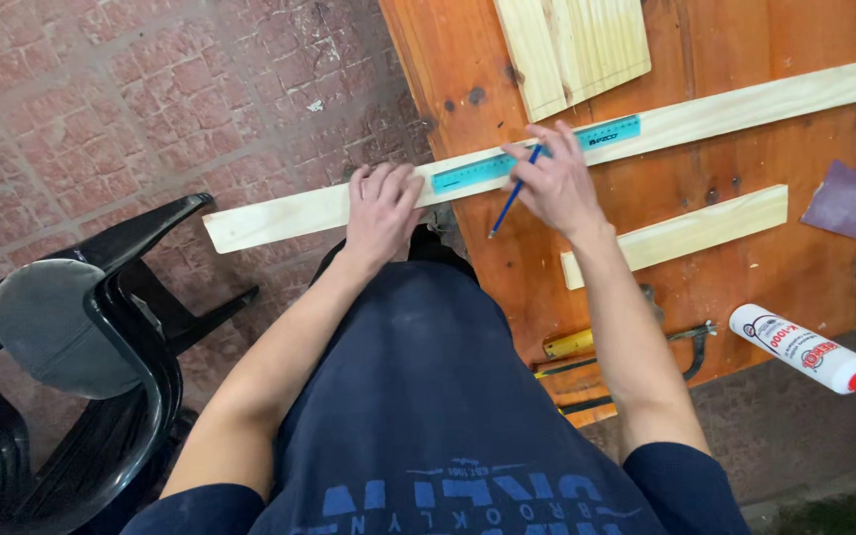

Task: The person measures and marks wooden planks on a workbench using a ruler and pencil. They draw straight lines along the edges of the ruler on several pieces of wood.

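The left hand [380, 203] presses flat on a long pale wooden strip [279, 213] lying across the orange workbench [804, 258], pinning a teal ruler [537, 156]. The right hand [554, 183] pinches a blue pencil [513, 194] at the ruler's edge. Nearby lie a shorter strip [681, 235], purple sandpaper [844, 198], a glue bottle [809, 352], and a black chair [81, 367].

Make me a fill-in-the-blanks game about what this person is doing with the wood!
1. The right hand holds a blue ____.
2. The left hand presses down on the long wooden ____.
3. A turquoise ruler lies along the ____.
4. The glue bottle has a ____ tip.

Missing words: pencil; strip; strip; red
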